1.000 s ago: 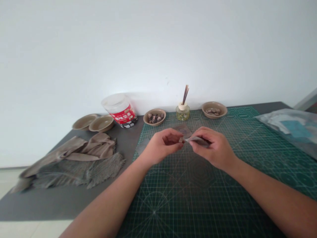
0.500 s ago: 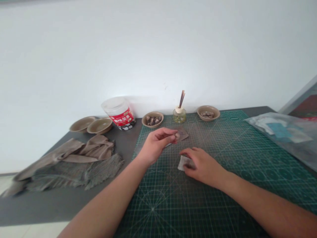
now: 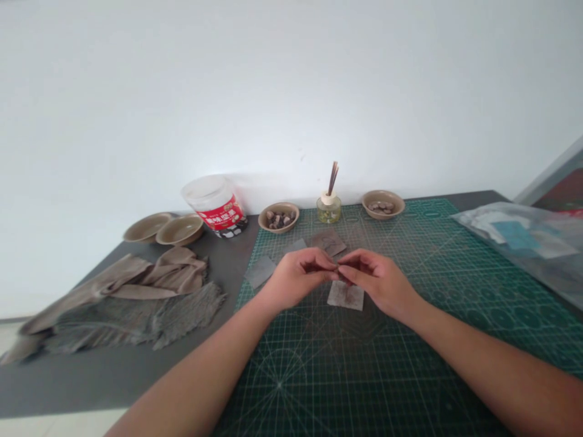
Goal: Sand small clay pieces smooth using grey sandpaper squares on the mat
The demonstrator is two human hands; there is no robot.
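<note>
small piece: tiny thing pinched where both hands' fingertips meet, centre of frame, just above the pale square; too small to tell what it is
left hand (image 3: 298, 280): fingers curled in, thumb and forefinger closed on the small piece
right hand (image 3: 376, 282): same pose, fingertips meeting the left hand's, pinched shut at the same spot
pale square (image 3: 345, 295): flat on the cutting mat (image 3: 410, 340), directly under the hands, partly covered by the right hand
grey squares: one at the mat's left edge (image 3: 259, 271), two more just beyond the hands (image 3: 328, 241)
bowls with small stones: two along the back edge, centre (image 3: 278, 216) and right of centre (image 3: 383, 204)
reed diffuser (image 3: 328, 205): between those two bowls
plastic tub (image 3: 215, 199): red label, tilted, left of the bowls
empty bowls (image 3: 164, 227): two, touching, upper left
cloth pile (image 3: 122, 298): left of frame, off the mat
plastic bag (image 3: 523, 240): right edge
</note>
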